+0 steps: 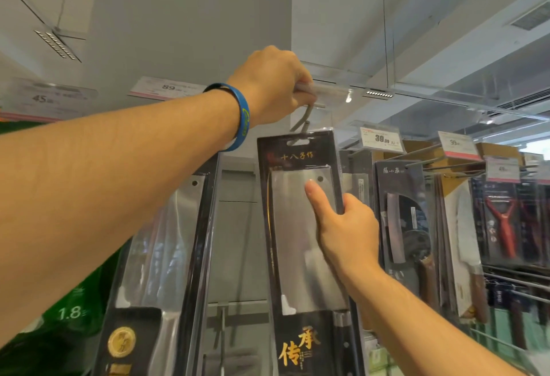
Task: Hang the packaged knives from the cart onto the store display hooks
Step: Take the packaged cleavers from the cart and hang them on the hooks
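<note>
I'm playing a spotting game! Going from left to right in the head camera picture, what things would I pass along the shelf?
green package → gold-seal cleaver pack → black cleaver pack held by the right hand → dark knife pack → red peeler

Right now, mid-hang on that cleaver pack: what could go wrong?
1. The cleaver package seems caught only by its slot near the tip of the hook. If the right hand lets go too soon, it may slip off.
2. The right hand pinches one edge only, thumb on the front, so the long package could twist or swing.
3. The left hand grips the hook just above the slot and may block the package's way on.
</note>
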